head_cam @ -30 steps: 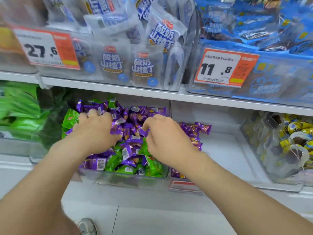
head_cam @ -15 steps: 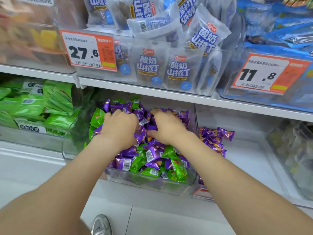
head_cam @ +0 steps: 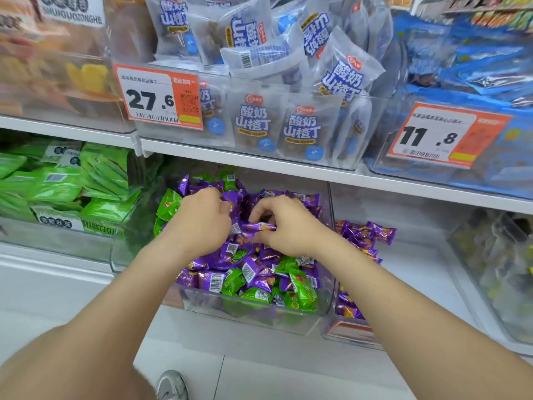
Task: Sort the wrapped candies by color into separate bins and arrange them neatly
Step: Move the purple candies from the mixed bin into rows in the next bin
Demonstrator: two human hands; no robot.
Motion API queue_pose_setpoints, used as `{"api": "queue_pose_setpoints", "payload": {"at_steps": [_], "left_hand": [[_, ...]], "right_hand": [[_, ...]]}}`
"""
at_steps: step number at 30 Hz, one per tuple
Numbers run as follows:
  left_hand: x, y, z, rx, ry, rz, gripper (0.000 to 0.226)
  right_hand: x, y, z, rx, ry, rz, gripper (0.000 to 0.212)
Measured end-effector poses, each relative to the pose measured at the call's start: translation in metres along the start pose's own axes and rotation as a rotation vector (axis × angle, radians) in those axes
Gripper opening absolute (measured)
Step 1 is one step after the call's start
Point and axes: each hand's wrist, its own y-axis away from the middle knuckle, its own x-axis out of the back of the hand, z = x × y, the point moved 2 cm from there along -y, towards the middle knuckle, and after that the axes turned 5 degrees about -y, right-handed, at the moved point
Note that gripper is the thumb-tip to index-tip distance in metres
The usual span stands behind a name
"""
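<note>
A clear plastic bin (head_cam: 259, 314) on the lower shelf holds a mixed heap of purple candies (head_cam: 253, 267) and green candies (head_cam: 300, 287). Both my hands are down in the heap. My left hand (head_cam: 202, 223) has its fingers curled around purple candies at the back of the pile. My right hand (head_cam: 288, 226) pinches a purple candy (head_cam: 256, 227) between thumb and fingers. A second clear bin (head_cam: 346, 330) to the right holds only purple candies (head_cam: 366, 235).
Green snack packs (head_cam: 72, 186) fill the bin on the left. The shelf above (head_cam: 259, 166) carries bags of white-blue snacks (head_cam: 302, 128) and two price tags. A bin of yellow sweets (head_cam: 504, 255) stands at right. My shoe (head_cam: 171, 385) shows on the floor.
The view has shifted left and nearer. My right hand has risen slightly out of the heap and now pinches one purple candy; my left hand stays buried at the back of the pile.
</note>
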Motion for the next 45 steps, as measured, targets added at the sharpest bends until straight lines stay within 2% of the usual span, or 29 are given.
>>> {"api": "queue_pose_setpoints", "payload": {"at_steps": [5,8,12,15,17,19,22,25,28,31,35,37,39,42,45], "left_hand": [[0.000,0.007,0.002,0.010,0.233,0.006,0.017],[0.000,0.016,0.008,-0.068,0.128,0.004,0.029],[-0.001,0.027,0.019,-0.199,0.115,0.066,0.043],[0.000,0.032,0.028,-0.206,0.154,0.052,0.045],[-0.001,0.035,0.033,-0.200,0.221,0.013,0.046],[-0.007,0.038,0.039,-0.191,0.303,-0.035,0.041],[-0.016,0.044,0.054,-0.160,0.501,-0.182,0.016],[-0.026,0.052,0.069,-0.133,0.629,-0.334,0.009],[-0.039,0.053,0.084,-0.201,0.615,-0.278,0.011],[-0.050,0.056,0.105,-0.313,0.586,-0.194,0.008],[-0.061,0.062,0.128,-0.503,0.413,-0.095,0.020],[-0.068,0.062,0.137,-0.520,0.332,-0.044,0.026],[-0.075,0.060,0.144,-0.538,0.270,0.005,0.027],[-0.087,0.051,0.151,-0.538,0.175,0.047,0.031],[-0.095,0.045,0.156,-0.501,0.065,0.087,0.037]], "right_hand": [[0.024,0.028,-0.008,0.004,-0.261,0.172,0.023],[0.036,0.048,-0.011,0.003,-0.377,0.224,0.020],[0.037,0.067,-0.008,0.017,-0.236,0.286,0.018],[0.040,0.077,-0.004,-0.046,-0.270,0.331,0.020],[0.046,0.084,-0.003,-0.083,-0.401,0.358,0.020],[0.051,0.093,-0.003,-0.106,-0.633,0.354,0.016],[0.055,0.105,0.003,-0.161,-0.907,0.367,0.020],[0.060,0.113,0.022,-0.365,-1.121,0.444,0.024],[0.072,0.123,0.041,-0.526,-1.318,0.409,0.015],[0.089,0.128,0.077,-0.548,-1.148,0.487,0.012],[0.109,0.132,0.138,-0.604,-0.823,0.655,0.036],[0.113,0.133,0.165,-0.616,-0.742,0.638,0.044],[0.111,0.133,0.185,-0.630,-0.744,0.601,0.039],[0.107,0.131,0.202,-0.677,-0.731,0.634,0.026],[0.107,0.124,0.208,-0.685,-0.625,0.620,0.033]]}}
